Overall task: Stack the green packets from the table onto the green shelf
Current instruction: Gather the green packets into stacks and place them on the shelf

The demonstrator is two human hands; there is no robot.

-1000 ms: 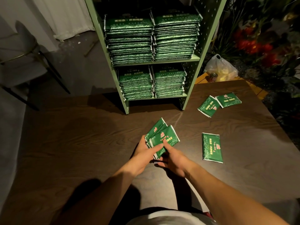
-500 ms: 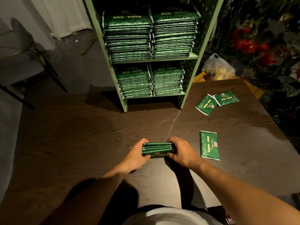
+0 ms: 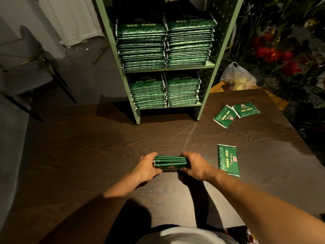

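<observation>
The green shelf (image 3: pixel 204 64) stands on the dark wooden table (image 3: pixel 88 155) at 12 o'clock. Its upper tier holds two tall stacks of green packets (image 3: pixel 142 48) side by side, reaching well up into the opening; the lower tier holds two shorter stacks (image 3: pixel 182 92) with a band of open room above them.

Near the table's middle, the left hand (image 3: pixel 146 167) and right hand (image 3: pixel 194 165) grip a small bundle of packets (image 3: pixel 169 162) from either end, fingers curled round it, its long edges facing up and its lower edge at the tabletop.

At 3 o'clock of the bundle a single packet (image 3: pixel 228 160) lies flat. Two more packets (image 3: pixel 235 113) lie at 2 o'clock, touching, near the table's right edge. Bare tabletop spans between the bundle and the shelf's feet. A plastic bag (image 3: pixel 237 76) sits beyond the far edge.
</observation>
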